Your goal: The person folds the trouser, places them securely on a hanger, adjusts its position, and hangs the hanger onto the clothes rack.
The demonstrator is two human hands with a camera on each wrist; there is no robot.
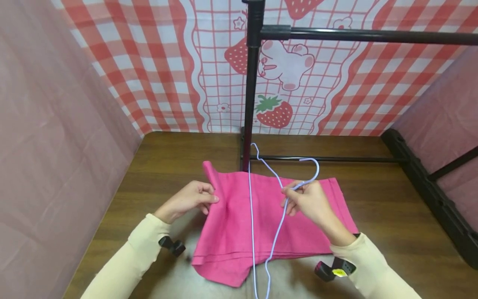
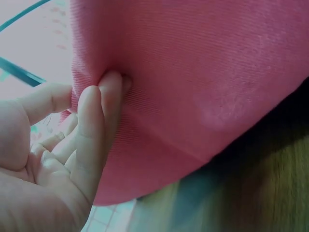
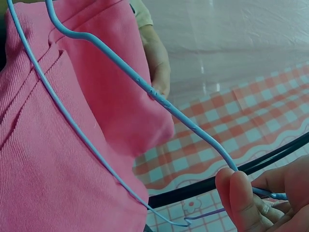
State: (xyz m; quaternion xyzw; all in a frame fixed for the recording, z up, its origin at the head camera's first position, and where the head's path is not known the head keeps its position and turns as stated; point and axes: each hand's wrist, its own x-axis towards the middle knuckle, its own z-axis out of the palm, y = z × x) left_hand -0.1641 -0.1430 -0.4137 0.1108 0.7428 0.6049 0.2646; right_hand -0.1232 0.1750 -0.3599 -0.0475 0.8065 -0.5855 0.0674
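Note:
A bright pink ribbed garment (image 1: pixel 233 224) hangs folded over in front of me, its hemmed edges toward the lower side. My left hand (image 1: pixel 194 197) pinches its left edge between thumb and fingers; the left wrist view shows the fingertips (image 2: pixel 111 87) pressed into the fabric (image 2: pixel 193 87). With my right hand (image 1: pixel 308 201) I grip a pale lilac clothes hanger (image 1: pixel 276 238) just below its hook (image 1: pixel 317 166). The hanger is turned on its side, and its long bar (image 1: pixel 251 207) crosses the front of the garment. In the right wrist view, thumb and fingers close round the hanger's neck.
A black garment rack stands behind, with an upright post (image 1: pixel 252 91), a top rail (image 1: pixel 373 36) and a low bar (image 1: pixel 358 158). Its foot (image 1: pixel 433 195) lies at the right on the wooden tabletop (image 1: pixel 149 166). A checked strawberry cloth (image 1: pixel 157 83) covers the back.

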